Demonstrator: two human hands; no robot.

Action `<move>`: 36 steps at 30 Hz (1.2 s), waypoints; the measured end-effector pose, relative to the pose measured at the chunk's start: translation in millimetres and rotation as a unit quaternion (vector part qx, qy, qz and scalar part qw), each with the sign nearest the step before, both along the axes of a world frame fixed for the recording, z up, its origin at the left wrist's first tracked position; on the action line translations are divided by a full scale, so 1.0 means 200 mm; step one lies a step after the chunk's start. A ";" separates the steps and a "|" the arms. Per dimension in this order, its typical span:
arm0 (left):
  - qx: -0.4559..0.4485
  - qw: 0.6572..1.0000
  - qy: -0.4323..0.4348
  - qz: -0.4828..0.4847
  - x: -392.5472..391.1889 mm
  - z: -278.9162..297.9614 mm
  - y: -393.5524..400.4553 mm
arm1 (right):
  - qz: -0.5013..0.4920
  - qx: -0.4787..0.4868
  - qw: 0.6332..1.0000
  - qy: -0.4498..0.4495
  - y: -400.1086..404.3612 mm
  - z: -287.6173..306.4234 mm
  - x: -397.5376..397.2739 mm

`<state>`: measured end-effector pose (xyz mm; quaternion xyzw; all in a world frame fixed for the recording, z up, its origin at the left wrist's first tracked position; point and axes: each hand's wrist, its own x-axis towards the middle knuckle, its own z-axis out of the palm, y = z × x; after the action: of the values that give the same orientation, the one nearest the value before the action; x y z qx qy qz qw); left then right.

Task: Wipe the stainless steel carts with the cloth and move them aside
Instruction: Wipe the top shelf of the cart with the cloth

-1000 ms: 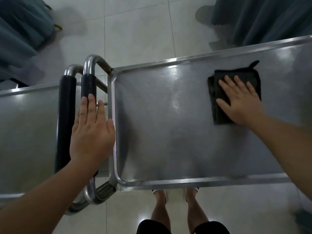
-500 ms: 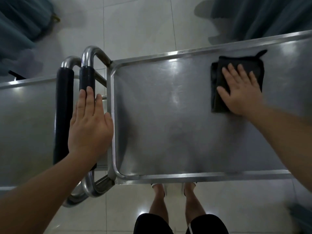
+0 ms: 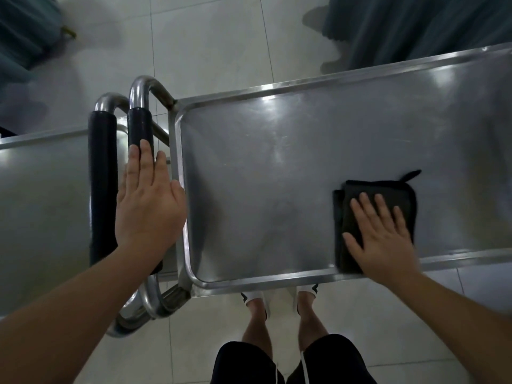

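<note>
Two stainless steel carts stand side by side below me. The right cart has a shiny flat top with a raised rim. On it lies a folded black cloth, near the cart's front edge. My right hand presses flat on the cloth with fingers spread. My left hand lies flat, fingers straight, on the black-padded handle of the right cart. The left cart shows only part of its top, and its own black-padded handle runs beside the other one.
Pale floor tiles surround the carts. Dark teal curtains hang at the back left and back right. My legs and white shoes stand just in front of the right cart.
My right hand has slid the cloth from the far side of the cart top toward me, to the front edge. My left hand has stayed on the handle.
</note>
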<state>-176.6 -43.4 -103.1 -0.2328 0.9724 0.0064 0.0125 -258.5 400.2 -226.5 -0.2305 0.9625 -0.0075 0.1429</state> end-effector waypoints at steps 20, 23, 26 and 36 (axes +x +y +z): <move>0.015 1.000 0.015 -0.005 0.00 -0.01 -0.01 | 0.238 -0.134 0.957 -0.094 -1.48 0.07 0.66; 0.024 1.000 0.015 -0.004 0.00 0.00 -0.02 | 0.226 -0.133 0.963 -0.063 -1.28 0.04 0.46; 0.033 0.999 0.015 0.000 0.00 0.00 -0.02 | 0.133 -0.104 0.985 -0.012 -0.93 0.02 0.18; 0.044 0.999 0.016 0.007 -0.01 0.02 -0.01 | -0.282 -0.035 0.959 -0.009 -0.39 0.08 -0.46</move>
<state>-177.7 -45.8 -99.4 -0.2383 0.9697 0.0531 0.0075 -350.3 323.0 -211.2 0.0460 0.9863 -0.0831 0.1352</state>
